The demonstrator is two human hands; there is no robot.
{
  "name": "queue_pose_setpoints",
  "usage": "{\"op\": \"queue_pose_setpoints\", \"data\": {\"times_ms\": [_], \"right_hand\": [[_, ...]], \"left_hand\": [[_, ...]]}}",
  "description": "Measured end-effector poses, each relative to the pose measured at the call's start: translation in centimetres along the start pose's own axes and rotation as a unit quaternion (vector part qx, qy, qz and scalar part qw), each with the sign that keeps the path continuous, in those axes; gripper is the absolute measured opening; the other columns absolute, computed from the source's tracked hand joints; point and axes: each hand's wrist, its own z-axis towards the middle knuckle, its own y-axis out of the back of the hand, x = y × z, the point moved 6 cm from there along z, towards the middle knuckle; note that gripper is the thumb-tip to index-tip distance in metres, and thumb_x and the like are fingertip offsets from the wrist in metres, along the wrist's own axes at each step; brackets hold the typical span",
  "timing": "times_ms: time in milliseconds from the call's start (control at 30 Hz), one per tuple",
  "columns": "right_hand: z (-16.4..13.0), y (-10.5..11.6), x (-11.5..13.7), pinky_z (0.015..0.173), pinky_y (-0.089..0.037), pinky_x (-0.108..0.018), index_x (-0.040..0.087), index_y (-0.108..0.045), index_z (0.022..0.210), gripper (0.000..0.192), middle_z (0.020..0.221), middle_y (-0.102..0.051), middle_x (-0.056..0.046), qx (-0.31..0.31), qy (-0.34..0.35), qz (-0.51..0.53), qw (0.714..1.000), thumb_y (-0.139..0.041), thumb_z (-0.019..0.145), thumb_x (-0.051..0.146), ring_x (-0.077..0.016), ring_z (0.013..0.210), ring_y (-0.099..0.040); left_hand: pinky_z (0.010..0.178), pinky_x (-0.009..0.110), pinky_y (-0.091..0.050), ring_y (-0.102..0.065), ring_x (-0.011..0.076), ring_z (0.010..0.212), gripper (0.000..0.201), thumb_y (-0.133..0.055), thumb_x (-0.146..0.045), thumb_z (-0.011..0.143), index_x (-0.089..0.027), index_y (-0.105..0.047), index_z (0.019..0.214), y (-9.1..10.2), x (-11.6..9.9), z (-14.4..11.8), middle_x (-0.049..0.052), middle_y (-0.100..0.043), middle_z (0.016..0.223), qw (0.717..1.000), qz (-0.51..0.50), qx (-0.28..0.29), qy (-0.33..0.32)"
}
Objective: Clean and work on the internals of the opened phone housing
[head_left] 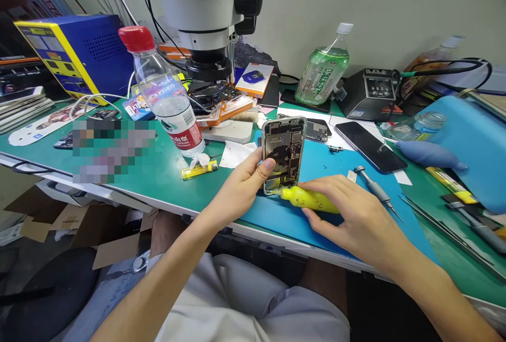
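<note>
At a cluttered repair bench, a person holds an opened smartphone (283, 155) upright on its lower short edge, near the front edge of the surface, on a blue work mat (336, 226). The left hand (241, 186) grips the phone's left side, thumb pressed over the edge onto the exposed boards and the other fingers wrapped behind, so the phone's long axis stands nearly vertical with its open back facing the person. The right hand (356, 215) lies just to the right and low, its fingers closed round a yellow-handled tool (310, 199) that lies almost flat along the mat, its tip pointing left and meeting the phone's bottom right corner. The tool thus comes in crosswise to the phone's long axis, from the right-hand side.

Around them: a clear water bottle with a red cap (166, 94) and a yellow lighter (200, 169) to the left, a microscope (205, 10) behind, a green drinks bottle (323, 70) and a black soldering station (369, 94) toward the back edge, a dark phone (369, 146) lying flat and a grey screwdriver (375, 189) to the right. A blue air blower (429, 153) rests further right.
</note>
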Motion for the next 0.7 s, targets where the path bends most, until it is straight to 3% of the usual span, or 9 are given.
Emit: {"op": "queue_pose_setpoints", "data": {"times_ms": [533, 700], "right_hand": [[0.2, 0.5, 0.3, 0.092, -0.055, -0.041, 0.024, -0.066, 0.127, 0.026, 0.119, -0.074, -0.008, 0.006, 0.016, -0.020, 1.000, -0.066, 0.101, 0.025, -0.0261, 0.105, -0.072], [-1.5, 2.2, -1.2, 0.101, -0.056, -0.050, 0.031, -0.061, 0.134, 0.033, 0.124, -0.074, -0.007, -0.007, -0.042, 0.003, 0.999, -0.064, 0.101, 0.033, -0.0303, 0.111, -0.072]], "left_hand": [[0.127, 0.042, -0.039, -0.050, 0.0298, 0.150, 0.045, -0.055, -0.048, 0.110, -0.028, -0.061, 0.150, -0.1, 0.0, 0.0, 0.004, -0.063, 0.155, 1.000, -0.015, 0.003, -0.001], [0.126, 0.042, -0.039, -0.053, 0.0300, 0.147, 0.047, -0.057, -0.051, 0.108, -0.028, -0.063, 0.149, 0.0, 0.1, 0.0, 0.004, -0.064, 0.153, 1.000, -0.010, -0.003, -0.001]]}}
